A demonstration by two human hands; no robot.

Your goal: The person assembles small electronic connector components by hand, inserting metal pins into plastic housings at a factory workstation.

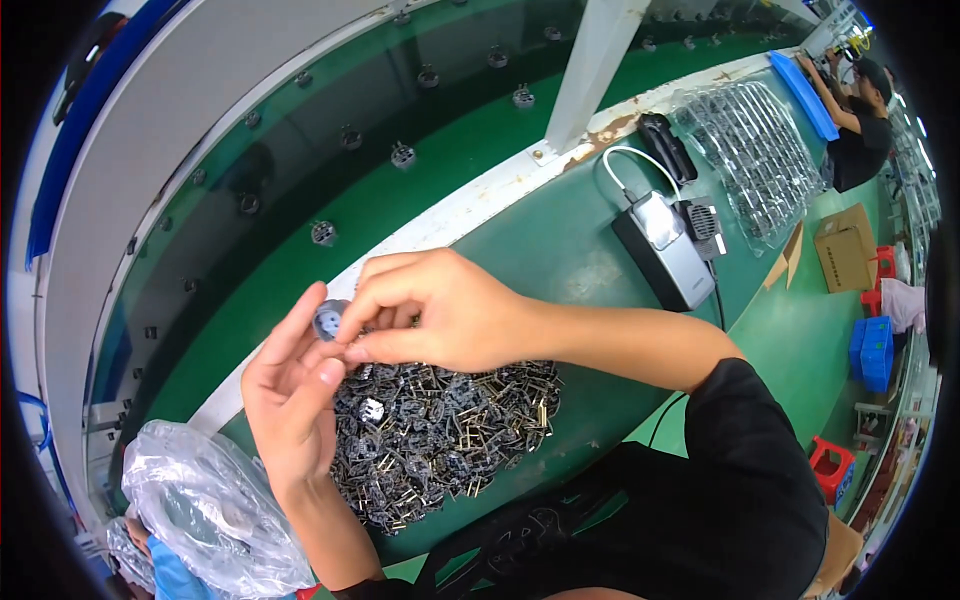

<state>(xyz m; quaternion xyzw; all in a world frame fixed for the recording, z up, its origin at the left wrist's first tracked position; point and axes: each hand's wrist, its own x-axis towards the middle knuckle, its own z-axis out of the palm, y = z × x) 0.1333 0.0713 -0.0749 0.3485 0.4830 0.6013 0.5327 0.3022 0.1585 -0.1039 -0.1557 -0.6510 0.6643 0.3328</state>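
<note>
A small round grey socket-like piece (328,321) with holes in its face is held at the fingers of my left hand (295,400). My right hand (430,310) reaches across from the right, its fingers bent into a pinch against the piece and the left fingertips. Whatever the right fingertips hold is hidden. Below both hands, a heap of small black parts with brass-coloured pins (450,430) covers part of the green table (530,260). One pale piece (372,410) lies on the heap.
Beyond the white ledge, a green conveyor belt (365,215) carries several spaced round pieces. A clear plastic bag (205,505) lies at lower left. To the right are a black-and-silver device (665,250) with a cable and a bagged tray (755,160). A co-worker (860,130) stands far right.
</note>
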